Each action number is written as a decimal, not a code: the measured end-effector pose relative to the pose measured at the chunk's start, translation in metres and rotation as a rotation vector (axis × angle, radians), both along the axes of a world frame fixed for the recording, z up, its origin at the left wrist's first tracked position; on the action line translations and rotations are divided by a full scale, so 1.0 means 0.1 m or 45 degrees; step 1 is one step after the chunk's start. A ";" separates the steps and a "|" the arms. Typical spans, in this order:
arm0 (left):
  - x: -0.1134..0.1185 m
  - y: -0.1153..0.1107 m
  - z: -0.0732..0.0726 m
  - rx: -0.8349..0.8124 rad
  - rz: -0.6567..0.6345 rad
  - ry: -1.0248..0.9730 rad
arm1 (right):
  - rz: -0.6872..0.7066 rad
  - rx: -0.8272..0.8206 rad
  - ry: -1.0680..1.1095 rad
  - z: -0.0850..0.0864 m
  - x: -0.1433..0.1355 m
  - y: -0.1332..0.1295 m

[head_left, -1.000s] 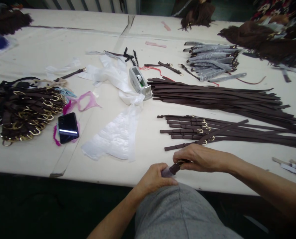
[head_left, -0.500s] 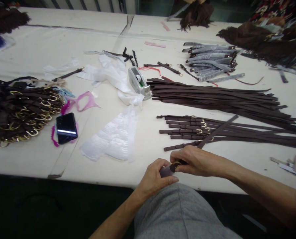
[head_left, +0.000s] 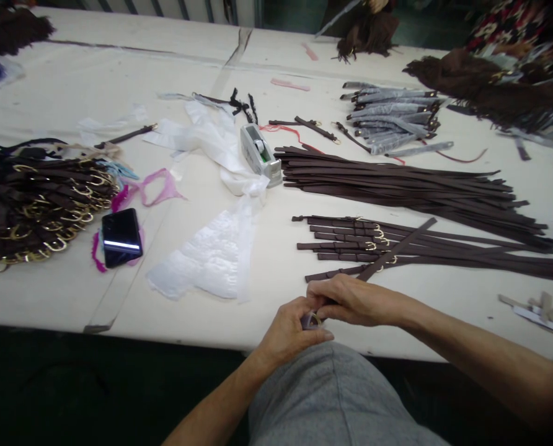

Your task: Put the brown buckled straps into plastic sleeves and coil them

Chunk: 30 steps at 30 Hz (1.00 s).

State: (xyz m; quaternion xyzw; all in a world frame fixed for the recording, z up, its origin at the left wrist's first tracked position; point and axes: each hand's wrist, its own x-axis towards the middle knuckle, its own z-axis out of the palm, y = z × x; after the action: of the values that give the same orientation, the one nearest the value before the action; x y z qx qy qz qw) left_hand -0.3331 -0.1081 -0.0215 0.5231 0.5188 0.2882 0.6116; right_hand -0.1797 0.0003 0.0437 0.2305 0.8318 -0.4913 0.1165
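Near the table's front edge, my two hands meet. My left hand [head_left: 283, 328] is closed, thumb and fingers pinching the end of a brown strap with a greyish wrapped part and a gold-coloured ring [head_left: 314, 320]. Fingers of my right hand [head_left: 358, 301] are closed on the same piece, right beside the left fingertips. A brown strap [head_left: 400, 249] rises from behind the right hand and lies across a row of brown straps with gold buckles [head_left: 341, 236]. My fingers hide most of the held end.
Loose brown straps [head_left: 397, 181] lie behind the row, with plastic-wrapped straps [head_left: 390, 111] farther back. A tape dispenser [head_left: 261, 155] stands mid-table beside white sheeting [head_left: 206, 254]. A phone [head_left: 122, 237] and buckled straps [head_left: 39, 204] are at left. Across the table, another person's hand [head_left: 377, 5] shows.
My right hand has shifted slightly left, up against the left fingers. The gold ring now shows at the pinch, where a dark strap end showed before.
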 end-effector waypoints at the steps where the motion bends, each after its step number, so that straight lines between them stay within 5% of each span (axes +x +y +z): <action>1: -0.01 0.00 0.00 -0.009 -0.010 0.016 | 0.007 -0.002 0.012 -0.03 0.00 0.00; 9: -0.09 -0.06 -0.03 -0.100 -0.026 0.187 | -0.027 0.141 -0.136 -0.20 0.05 0.05; 17: -0.14 -0.06 -0.01 -0.200 -0.096 -0.155 | -0.106 0.230 -0.168 -0.34 -0.03 -0.09; 24: -0.18 -0.09 -0.10 -0.336 -0.070 -0.079 | 0.032 0.061 -0.112 -0.27 0.09 0.15; 30: -0.19 -0.03 -0.05 -0.247 -0.201 0.047 | 0.224 -0.063 0.010 -0.30 0.06 0.21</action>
State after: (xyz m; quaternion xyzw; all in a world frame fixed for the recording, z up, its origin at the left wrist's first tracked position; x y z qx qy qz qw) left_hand -0.3525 -0.1110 -0.0261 0.5057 0.5128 0.1780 0.6706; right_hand -0.1737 0.0214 0.0139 0.1516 0.8369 -0.5005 0.1617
